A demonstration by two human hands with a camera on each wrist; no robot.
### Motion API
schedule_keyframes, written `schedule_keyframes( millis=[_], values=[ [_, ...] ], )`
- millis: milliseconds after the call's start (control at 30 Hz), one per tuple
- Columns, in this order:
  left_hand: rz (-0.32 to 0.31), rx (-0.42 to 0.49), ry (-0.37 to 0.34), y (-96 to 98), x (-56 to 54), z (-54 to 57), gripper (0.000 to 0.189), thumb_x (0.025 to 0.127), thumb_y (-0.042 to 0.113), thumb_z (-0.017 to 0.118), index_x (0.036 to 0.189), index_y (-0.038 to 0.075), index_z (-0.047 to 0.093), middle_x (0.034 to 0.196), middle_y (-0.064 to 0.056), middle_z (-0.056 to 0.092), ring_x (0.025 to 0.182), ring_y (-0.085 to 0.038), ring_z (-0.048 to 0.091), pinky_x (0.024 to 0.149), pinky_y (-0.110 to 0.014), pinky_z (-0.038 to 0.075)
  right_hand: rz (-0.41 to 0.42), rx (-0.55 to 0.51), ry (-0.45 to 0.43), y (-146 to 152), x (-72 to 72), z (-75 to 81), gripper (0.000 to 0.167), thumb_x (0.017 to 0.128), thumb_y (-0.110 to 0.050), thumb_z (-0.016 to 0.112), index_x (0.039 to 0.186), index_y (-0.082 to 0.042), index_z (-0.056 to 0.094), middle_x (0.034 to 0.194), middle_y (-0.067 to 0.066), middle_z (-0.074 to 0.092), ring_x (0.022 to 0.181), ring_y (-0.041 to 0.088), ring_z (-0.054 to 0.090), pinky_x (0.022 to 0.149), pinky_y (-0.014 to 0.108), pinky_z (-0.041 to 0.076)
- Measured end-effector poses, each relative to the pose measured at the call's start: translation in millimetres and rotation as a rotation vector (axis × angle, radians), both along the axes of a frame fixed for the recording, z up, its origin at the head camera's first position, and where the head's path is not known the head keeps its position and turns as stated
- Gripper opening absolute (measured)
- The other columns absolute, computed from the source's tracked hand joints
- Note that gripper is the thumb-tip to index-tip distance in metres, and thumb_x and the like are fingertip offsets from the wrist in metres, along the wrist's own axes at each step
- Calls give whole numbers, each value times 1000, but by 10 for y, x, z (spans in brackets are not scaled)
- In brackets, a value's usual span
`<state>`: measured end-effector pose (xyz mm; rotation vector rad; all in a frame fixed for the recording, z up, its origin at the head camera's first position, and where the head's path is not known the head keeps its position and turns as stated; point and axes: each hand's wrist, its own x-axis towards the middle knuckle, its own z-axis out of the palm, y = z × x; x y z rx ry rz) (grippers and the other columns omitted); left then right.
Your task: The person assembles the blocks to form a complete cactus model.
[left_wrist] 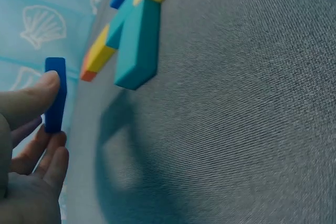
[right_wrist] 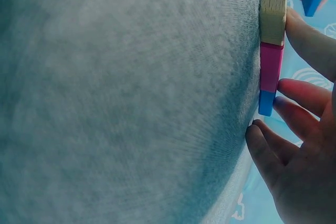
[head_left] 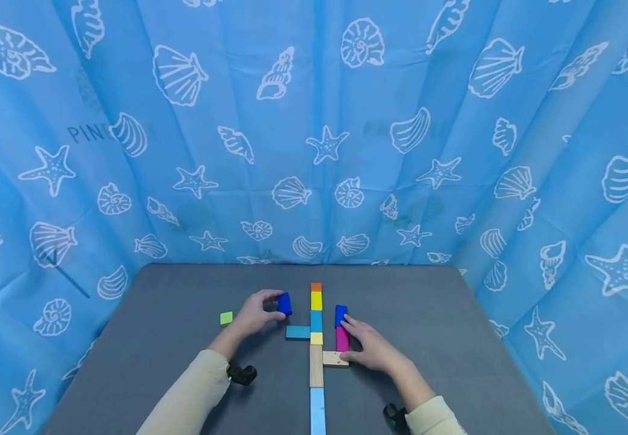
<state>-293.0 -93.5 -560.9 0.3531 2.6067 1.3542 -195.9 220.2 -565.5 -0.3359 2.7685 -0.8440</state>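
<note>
Between thumb and fingertips, my left hand (head_left: 252, 315) pinches a dark blue block (head_left: 284, 304), held above the table in the left wrist view. Just right of it runs a column of blocks: orange (head_left: 316, 287), yellow (head_left: 316, 300), teal (head_left: 316, 321), pale yellow (head_left: 316, 338), plain wood (head_left: 316, 365) and light blue (head_left: 318, 411). Another teal block (head_left: 298, 332) juts left from the column. On the right side, a wooden block (head_left: 334, 358) juts out, with a pink block (head_left: 342, 339) and a blue block (head_left: 341, 315) beyond it. My right hand (head_left: 373, 347) touches this branch with extended fingers and thumb.
A light green block (head_left: 226, 318) lies apart, left of my left hand. The grey table (head_left: 428, 302) ends at a blue curtain (head_left: 314, 211) with white shells and starfish. Dark wrist devices (head_left: 242, 374) sit on both wrists.
</note>
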Motion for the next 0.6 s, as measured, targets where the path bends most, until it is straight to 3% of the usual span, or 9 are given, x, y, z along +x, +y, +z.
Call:
schedule_keyframes(
  millis=[167,433,600],
  values=[
    [-9,-1,-54,59,-38,-97,56,90,18,78,142,14,57,144,-16,56,132,-38,54,107,-57,43,-3,-2,-6,-7,4,9,80,89,-43,76,154,-13,43,164,9,33,149,40,31,114,62,33],
    [-22,4,-56,132,-75,-243,52,88,16,79,137,16,61,140,-14,59,130,-36,55,109,-56,41,2,4,-6,6,-18,7,79,89,-43,75,155,-13,43,165,8,32,149,39,31,114,62,32],
    [-32,2,-67,141,-63,-270,52,88,16,79,137,17,61,142,-13,58,131,-35,54,111,-57,40,5,11,-11,23,-24,-24,79,89,-45,75,155,-15,42,165,7,31,150,39,30,114,62,32]
  ],
)
